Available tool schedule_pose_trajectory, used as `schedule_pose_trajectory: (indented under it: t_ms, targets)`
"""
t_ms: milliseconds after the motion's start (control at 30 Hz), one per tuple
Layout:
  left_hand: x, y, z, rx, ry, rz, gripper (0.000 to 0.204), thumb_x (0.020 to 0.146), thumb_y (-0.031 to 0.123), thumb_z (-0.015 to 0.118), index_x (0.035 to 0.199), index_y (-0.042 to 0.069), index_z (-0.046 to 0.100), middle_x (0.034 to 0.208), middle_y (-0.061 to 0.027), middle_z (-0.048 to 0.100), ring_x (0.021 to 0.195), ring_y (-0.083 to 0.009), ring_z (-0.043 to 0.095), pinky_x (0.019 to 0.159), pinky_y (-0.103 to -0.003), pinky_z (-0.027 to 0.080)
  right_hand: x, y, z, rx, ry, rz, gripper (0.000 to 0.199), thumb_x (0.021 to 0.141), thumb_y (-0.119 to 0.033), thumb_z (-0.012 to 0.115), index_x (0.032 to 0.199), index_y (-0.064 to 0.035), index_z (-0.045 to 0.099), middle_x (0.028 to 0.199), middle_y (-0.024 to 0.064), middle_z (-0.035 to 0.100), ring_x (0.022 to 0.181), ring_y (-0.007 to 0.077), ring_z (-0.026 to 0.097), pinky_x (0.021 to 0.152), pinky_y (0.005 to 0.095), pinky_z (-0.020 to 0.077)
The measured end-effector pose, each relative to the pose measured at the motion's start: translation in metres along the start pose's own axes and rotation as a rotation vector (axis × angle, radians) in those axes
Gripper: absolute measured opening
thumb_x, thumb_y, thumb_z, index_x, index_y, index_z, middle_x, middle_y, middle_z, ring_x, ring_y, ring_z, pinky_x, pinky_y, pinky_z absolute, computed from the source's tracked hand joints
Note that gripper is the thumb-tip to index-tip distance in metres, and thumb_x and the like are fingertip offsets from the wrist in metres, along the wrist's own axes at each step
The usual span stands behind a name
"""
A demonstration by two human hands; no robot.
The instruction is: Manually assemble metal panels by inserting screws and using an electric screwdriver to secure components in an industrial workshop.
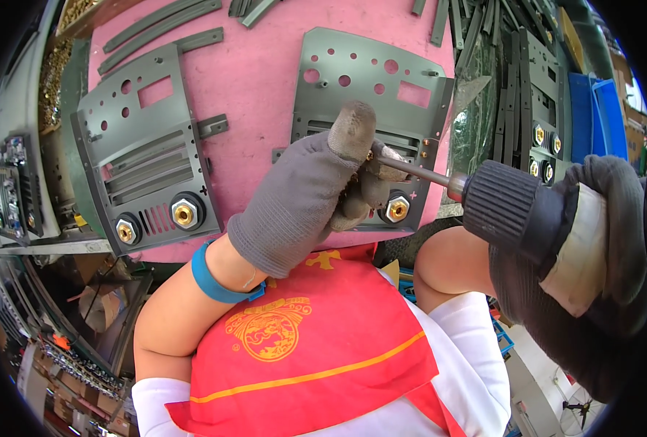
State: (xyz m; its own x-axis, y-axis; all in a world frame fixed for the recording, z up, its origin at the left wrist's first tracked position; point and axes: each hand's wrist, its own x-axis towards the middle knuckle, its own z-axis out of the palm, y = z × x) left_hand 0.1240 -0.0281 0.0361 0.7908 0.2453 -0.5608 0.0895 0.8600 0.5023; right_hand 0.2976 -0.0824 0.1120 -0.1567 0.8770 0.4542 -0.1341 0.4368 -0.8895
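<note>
My right hand [608,226], in a dark glove, is closed around a black power screwdriver [502,207] with pale wrap on its body. The long steel bit points left toward my left hand [309,175]. That hand wears a grey glove, its thumb up and fingers curled. At the bit's tip, between its fingers, a small brass-coloured screw [369,155] shows; the palm is partly hidden. Behind both hands lies a dark grey metal panel [363,69] with round holes, slots and a brass terminal [396,210]. My left hand covers part of its lower half.
A similar grey panel [130,138] with two brass terminals lies at left on the pink work surface [254,95]. Metal strips [163,33] lie at the far left edge. More panels [542,109] and a blue bin [608,116] stand at right. Small brass parts [54,73] fill a tray at far left.
</note>
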Motion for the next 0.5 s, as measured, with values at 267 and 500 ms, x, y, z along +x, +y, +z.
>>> schedule_pose_trajectory:
  t_ms: [267,500]
  targets:
    - [-0.009,0.008,0.008,0.144,0.065,-0.017,0.075,0.094,0.071,0.040,0.114,0.003,0.063,0.074,0.0024,0.051,0.055,-0.0046,0.034,0.050,-0.021,0.027,0.002,0.002,0.013,-0.007,0.041,-0.028,0.015,0.077,-0.011,0.059,0.085,-0.0061,0.047,0.072,0.0012,0.040,0.065,0.0096,0.033,0.057,0.0236,0.0284]
    - [-0.027,0.009,0.002,0.257,0.203,0.050,0.076,0.096,0.068,0.040,0.120,0.001,0.064,0.072,0.0045,0.046,0.059,-0.0047,0.038,0.051,-0.022,0.028,-0.016,-0.005,0.004,-0.036,0.116,-0.040,0.014,0.077,-0.009,0.058,0.085,-0.0053,0.048,0.073,0.0017,0.039,0.065,0.0100,0.033,0.057,0.0244,0.0277]
